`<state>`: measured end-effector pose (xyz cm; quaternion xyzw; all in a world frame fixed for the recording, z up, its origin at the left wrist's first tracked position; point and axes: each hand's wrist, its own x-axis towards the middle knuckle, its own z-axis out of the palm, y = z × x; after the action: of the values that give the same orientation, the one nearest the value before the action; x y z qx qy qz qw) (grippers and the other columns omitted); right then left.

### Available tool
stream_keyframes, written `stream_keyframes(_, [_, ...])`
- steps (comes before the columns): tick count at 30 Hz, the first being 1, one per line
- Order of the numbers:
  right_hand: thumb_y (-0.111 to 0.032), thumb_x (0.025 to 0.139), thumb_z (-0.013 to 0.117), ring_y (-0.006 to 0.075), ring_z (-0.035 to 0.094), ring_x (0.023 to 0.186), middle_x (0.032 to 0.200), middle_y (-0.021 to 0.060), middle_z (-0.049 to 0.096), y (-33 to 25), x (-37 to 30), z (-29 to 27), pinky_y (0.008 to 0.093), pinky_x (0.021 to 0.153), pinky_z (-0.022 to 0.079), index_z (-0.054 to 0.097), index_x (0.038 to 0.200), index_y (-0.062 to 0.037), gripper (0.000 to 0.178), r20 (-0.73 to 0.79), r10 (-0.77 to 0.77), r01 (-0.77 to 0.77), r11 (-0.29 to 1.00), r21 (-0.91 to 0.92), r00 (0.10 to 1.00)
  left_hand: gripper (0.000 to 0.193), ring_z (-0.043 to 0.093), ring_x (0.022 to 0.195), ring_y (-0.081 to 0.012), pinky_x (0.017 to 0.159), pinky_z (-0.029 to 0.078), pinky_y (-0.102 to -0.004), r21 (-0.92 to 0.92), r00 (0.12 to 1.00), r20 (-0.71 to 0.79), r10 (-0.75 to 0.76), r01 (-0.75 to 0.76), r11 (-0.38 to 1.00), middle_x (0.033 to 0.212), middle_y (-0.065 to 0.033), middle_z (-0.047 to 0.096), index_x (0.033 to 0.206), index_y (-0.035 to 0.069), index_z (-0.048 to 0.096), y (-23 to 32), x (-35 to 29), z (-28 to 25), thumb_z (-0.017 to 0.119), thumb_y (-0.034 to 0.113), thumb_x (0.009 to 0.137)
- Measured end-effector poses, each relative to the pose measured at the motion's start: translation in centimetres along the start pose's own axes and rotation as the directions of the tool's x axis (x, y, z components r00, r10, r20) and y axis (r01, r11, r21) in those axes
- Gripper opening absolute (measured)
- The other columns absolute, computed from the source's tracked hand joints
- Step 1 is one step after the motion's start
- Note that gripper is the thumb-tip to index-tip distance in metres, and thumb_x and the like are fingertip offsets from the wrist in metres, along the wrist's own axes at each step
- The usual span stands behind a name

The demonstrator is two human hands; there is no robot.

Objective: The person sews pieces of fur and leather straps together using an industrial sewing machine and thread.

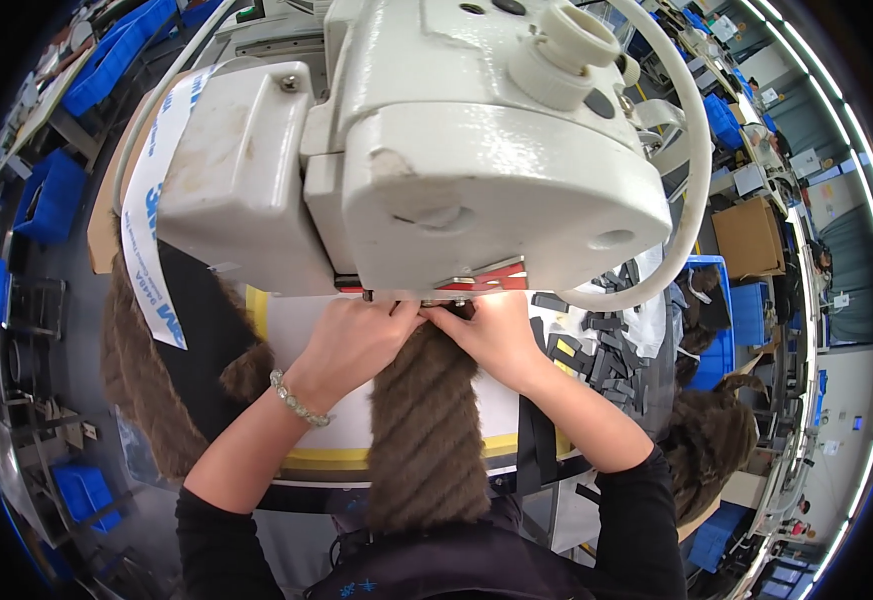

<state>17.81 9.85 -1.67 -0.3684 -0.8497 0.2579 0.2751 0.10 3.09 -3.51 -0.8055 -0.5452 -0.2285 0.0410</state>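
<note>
The brown fur strip [429, 430] lies on the wearer's side of the white sewing machine [502, 190], its long axis running from the machine's lower edge toward the body. The left hand [362, 335] and right hand [500, 340] flank its machine end, about equally near, fingers bent onto it; whether they pinch cannot be told. The machine hides several right fingertips and the stitching point.

Single head-worn fisheye, looking down.
Close range; white machine [497, 190] fills 12 o'clock, left forearm [242, 455] enters at 7, right forearm [592, 420] at 5.
</note>
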Motion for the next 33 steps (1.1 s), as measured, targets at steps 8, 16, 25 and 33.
stream_keyframes(8, [-0.01, 0.074, 0.076, 0.0173, 0.063, 0.055, 0.074, 0.0022, 0.069, 2.2, 0.1, 0.0, 0.0279, 0.051, 0.05, 0.073, 0.09, -0.0135, 0.017, 0.006, -0.427, 0.42, 0.885, -0.201, 0.904, 0.025, 0.061, 0.058, -0.0282, 0.054, 0.049, -0.0369, -0.146, 0.994, 0.022, -0.111, 0.113, 0.983, 0.065, -0.0077, 0.061, 0.069, 0.007, 0.058, 0.1, 0.0, -0.3, 0.07, 0.024, 0.082])
stream_keyframes(16, [-0.007, 0.072, 0.078, 0.0193, 0.066, 0.063, 0.079, 0.0031, 0.071, 3.2, -0.7, 0.9, 0.0289, 0.053, 0.051, 0.073, 0.089, -0.0126, 0.019, 0.031, -0.249, 0.25, 0.956, -0.154, 0.968, 0.029, 0.059, 0.048, -0.0197, 0.045, 0.047, -0.0299, -0.087, 0.993, -0.108, -0.043, 0.034, 0.996, 0.059, -0.0049, 0.058, 0.094, 0.004, 0.06, -0.6, -0.6, 1.0, 0.069, 0.029, 0.084])
stream_keyframes(25, [-0.012, 0.079, 0.074, 0.0269, 0.067, 0.071, 0.087, 0.0071, 0.071, 2.4, 0.1, 0.1, 0.0325, 0.061, 0.052, 0.071, 0.097, -0.0088, 0.019, 0.062, -0.081, 0.082, 0.997, -0.008, 0.995, 0.03, 0.059, 0.049, -0.0192, 0.046, 0.047, -0.0293, -0.052, 0.997, -0.064, -0.039, 0.036, 0.998, 0.059, -0.0046, 0.057, 0.092, 0.003, 0.057, -0.4, -0.4, 0.5, 0.07, 0.028, 0.083])
stream_keyframes(33, [-0.023, 0.076, 0.077, 0.0266, 0.065, 0.065, 0.078, 0.0066, 0.069, 0.8, -0.4, -0.1, 0.0343, 0.056, 0.049, 0.072, 0.09, -0.0104, 0.02, 0.134, 0.086, -0.052, 0.969, -0.24, 0.987, 0.029, 0.059, 0.049, -0.0193, 0.046, 0.047, -0.0296, -0.059, 0.997, -0.068, -0.029, 0.025, 0.998, 0.067, -0.0041, 0.06, 0.092, 0.003, 0.057, -0.4, -0.7, 0.1, 0.071, 0.026, 0.082])
